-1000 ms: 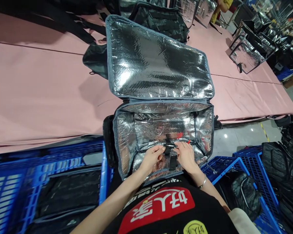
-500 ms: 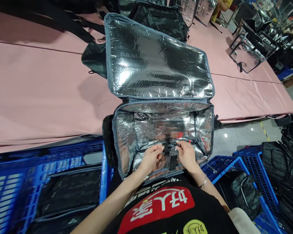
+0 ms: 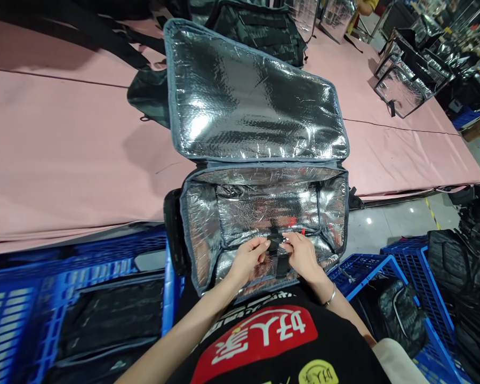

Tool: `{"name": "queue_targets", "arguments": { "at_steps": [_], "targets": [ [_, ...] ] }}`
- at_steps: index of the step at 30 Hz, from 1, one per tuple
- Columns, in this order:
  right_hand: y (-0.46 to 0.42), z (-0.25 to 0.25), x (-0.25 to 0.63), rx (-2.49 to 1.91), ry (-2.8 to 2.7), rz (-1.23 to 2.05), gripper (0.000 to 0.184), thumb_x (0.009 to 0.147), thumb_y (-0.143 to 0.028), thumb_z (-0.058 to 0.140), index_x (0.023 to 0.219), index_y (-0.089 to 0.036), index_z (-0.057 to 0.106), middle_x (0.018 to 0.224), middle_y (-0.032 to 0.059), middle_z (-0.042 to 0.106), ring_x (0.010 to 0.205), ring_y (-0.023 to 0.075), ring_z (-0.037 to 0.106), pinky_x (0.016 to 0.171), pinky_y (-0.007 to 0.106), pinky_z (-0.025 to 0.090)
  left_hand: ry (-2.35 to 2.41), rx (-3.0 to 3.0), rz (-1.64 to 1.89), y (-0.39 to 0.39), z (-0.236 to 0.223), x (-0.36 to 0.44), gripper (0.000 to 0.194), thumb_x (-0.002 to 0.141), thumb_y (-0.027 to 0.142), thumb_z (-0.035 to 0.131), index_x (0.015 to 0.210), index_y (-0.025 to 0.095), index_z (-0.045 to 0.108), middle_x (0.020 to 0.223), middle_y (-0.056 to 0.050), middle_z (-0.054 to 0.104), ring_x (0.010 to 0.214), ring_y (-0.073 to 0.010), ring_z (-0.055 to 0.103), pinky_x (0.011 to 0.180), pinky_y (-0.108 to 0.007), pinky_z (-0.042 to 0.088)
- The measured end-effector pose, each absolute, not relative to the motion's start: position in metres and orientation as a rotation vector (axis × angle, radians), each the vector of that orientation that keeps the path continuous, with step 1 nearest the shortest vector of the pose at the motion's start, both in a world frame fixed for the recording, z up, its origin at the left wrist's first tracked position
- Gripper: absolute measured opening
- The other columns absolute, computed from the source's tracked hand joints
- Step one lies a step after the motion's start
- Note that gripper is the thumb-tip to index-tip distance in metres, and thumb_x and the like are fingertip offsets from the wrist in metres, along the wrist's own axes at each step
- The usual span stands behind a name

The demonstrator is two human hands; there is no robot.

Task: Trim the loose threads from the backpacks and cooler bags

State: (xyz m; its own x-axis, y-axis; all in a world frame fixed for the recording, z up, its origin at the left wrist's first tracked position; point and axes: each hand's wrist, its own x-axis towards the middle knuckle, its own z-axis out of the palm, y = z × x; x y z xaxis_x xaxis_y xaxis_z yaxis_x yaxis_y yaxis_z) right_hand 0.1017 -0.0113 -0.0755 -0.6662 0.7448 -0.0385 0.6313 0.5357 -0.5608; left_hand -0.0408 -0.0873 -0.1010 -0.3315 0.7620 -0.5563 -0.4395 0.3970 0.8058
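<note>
A silver-lined insulated bag (image 3: 202,240) stands open against my front, its foil-faced lid (image 3: 260,101) folded back over the table. Over the bag's mouth, my left hand (image 3: 246,258) pinches a short black strap (image 3: 272,244) between thumb and fingertips. My right hand (image 3: 303,255) is closed close beside it, on a small dark pointed tool (image 3: 285,239) that looks like thread snips. Fingers cover most of that tool; a red tip shows behind the hand. Another black strap piece (image 3: 282,265) hangs just below, on the bag's near wall.
The pink-covered table (image 3: 64,144) runs across behind the bag. A dark camouflage bag (image 3: 260,32) and a foil-lined bag (image 3: 404,88) lie on it. Blue crates with dark bags flank me, left (image 3: 168,298) and right (image 3: 444,288). Part of another person (image 3: 366,8) shows at the far edge.
My right hand drew the tool back to the right, baring its point, then returned to the strap beside my left hand. My left hand keeps its pinch on the strap.
</note>
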Motion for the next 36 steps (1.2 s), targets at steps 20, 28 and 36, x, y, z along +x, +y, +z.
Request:
{"name": "queue_targets", "arguments": {
  "at_steps": [20,28,36],
  "targets": [
    [-0.011,-0.068,0.106,-1.177,-1.935,1.722,0.022,0.075,-0.038,0.057,0.069,-0.018,0.057,0.065,-0.003,0.053,0.06,0.0109,0.047,0.057,0.021,0.038,1.409,0.691,1.294,-0.092,-0.1,-0.035,0.011,0.061,0.025,0.063,0.069,0.02,0.069,0.095,-0.007,0.064,0.096,-0.0216,0.057,0.095,-0.034,0.04],
    [-0.014,-0.071,0.099,-1.429,-2.102,1.328,0.015,0.073,-0.033,0.061,0.072,-0.02,0.053,0.062,-0.0062,0.051,0.056,0.0102,0.046,0.056,0.02,0.036,1.276,0.524,1.117,-0.093,-0.099,-0.032,0.043,0.06,0.041,0.073,0.093,0.019,0.057,0.072,-0.002,0.064,0.064,-0.0169,0.061,0.064,-0.029,0.049],
    [-0.008,-0.007,0.166,-1.365,-1.682,0.936,0.016,0.078,-0.034,0.055,0.076,-0.018,0.053,0.064,-0.0028,0.053,0.057,0.0106,0.048,0.056,0.022,0.039,1.392,0.413,0.993,-0.089,-0.087,-0.033,0.042,0.056,0.05,0.07,0.08,0.02,0.054,0.055,0.004,0.055,0.046,-0.0128,0.052,0.046,-0.024,0.042]
  ]
}}
